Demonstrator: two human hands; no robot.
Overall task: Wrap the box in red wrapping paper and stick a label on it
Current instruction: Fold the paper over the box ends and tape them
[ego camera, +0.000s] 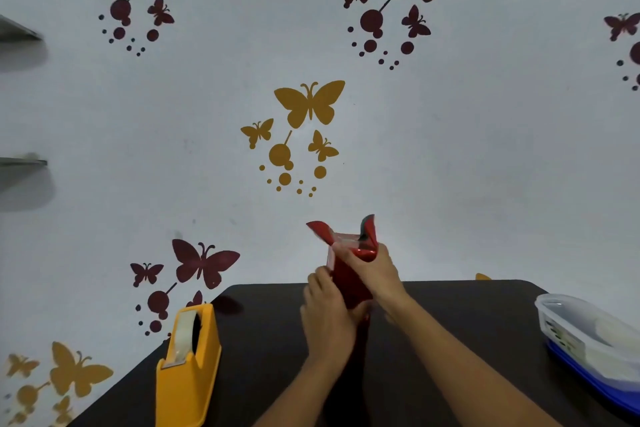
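Head view: tape dispenser [188, 367] left of box [348, 282], container [568, 340] right.

Left forearm [298, 392]: bare to the frame's bottom edge.
Right forearm [467, 367]: bare as well.
Left hand [327, 317], right hand [375, 274]: both bare.

Soft even light, slightly dim. Fisheye bend at edges. Shelves [21, 34] far left blurred, soft shadows under them. Overall mildly soft.
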